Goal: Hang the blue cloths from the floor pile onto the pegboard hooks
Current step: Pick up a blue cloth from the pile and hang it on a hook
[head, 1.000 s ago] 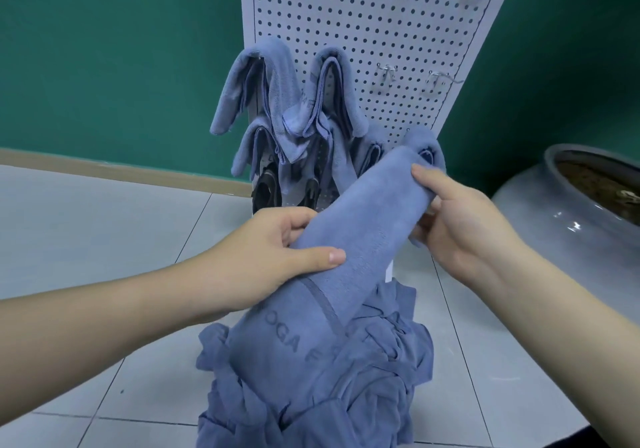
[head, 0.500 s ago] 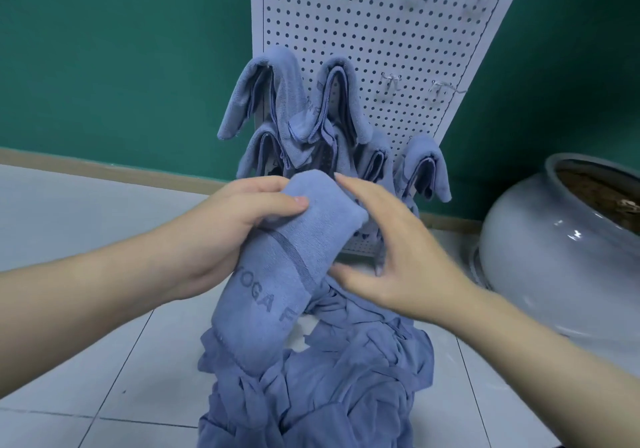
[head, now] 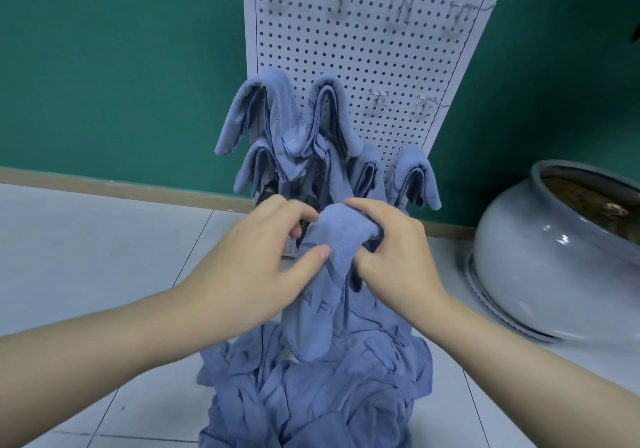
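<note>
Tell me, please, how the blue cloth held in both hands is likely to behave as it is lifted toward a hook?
The blue cloth is probably floppy: it bunches where the left hand and right hand pinch it, and its tail droops toward the floor pile. It seems light, since fingertips alone hold it. Its soft nap likely grips rather than slips.

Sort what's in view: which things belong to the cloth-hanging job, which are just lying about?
Job: held blue cloth, gripped by left hand and right hand; floor pile; pegboard; free hooks; cloths already hung.

Lying about: grey ceramic pot; green wall; tiled floor.
</note>
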{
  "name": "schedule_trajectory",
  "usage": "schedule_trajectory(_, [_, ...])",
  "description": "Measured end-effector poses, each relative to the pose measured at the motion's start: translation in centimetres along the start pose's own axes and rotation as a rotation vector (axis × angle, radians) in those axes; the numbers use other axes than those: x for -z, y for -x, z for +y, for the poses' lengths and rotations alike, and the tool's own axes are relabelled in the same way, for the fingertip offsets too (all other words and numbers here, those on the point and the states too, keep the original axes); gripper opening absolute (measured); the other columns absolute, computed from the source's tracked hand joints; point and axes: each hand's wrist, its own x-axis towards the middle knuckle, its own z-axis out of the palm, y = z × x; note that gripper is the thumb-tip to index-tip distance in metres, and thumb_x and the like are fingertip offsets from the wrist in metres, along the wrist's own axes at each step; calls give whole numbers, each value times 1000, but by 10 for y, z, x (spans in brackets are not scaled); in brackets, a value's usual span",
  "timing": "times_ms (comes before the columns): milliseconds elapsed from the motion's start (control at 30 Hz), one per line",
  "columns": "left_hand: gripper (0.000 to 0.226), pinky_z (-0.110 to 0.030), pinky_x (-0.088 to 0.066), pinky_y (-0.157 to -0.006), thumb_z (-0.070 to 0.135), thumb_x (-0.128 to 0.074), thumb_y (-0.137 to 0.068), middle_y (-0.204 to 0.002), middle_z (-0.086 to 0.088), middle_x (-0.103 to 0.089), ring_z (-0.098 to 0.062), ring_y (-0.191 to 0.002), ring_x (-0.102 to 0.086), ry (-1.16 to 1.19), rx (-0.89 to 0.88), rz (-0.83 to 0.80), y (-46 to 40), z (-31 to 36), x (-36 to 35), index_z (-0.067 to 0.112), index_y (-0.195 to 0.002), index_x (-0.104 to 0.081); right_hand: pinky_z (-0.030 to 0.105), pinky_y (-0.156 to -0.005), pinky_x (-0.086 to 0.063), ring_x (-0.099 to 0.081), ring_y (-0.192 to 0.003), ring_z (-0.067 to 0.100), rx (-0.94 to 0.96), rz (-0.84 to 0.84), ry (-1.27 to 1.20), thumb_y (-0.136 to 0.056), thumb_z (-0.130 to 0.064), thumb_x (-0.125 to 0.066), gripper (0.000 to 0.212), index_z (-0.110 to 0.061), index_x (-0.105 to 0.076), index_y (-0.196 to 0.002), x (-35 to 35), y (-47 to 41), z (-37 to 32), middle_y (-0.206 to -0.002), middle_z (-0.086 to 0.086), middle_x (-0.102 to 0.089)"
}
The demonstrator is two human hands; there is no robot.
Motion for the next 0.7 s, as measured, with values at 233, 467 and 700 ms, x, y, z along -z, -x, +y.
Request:
schedule_trajectory(233, [63,-24,-50,-82,83,-41,-77,-105,21,-53,2,-100,-55,-25,54,-179,14,7,-18,40,-121,-57,34,-66,-50,-58,-74,16,-140,-109,164,-70,-35,-56,16,-26,-64,-80,6,-1,-2,-75,-10,-65])
schedule_trajectory(467, [25,-36,-53,-74,51,-63,-79,-87,11,-62,-4,-82,-58,-17,181,-69,1,17,-36,28,-89,-59,35,-58,-46,-51,-62,19,-159,-163,258,-74,-36,-66,25,-17,-52,-67,10,9,-6,-59,0,-55])
schedule_trajectory(700, [10,-46,-52,-67,29,-58,-88,-77,3,-62,-20,-74,-59,1,170,30,-30,31,-53,20,-84,-58,32,-51,-32,-35,-55,19,-223,-91,253,-79,-31,-66,34,-14,-44,-58,43,5,-3,-52,0,-41])
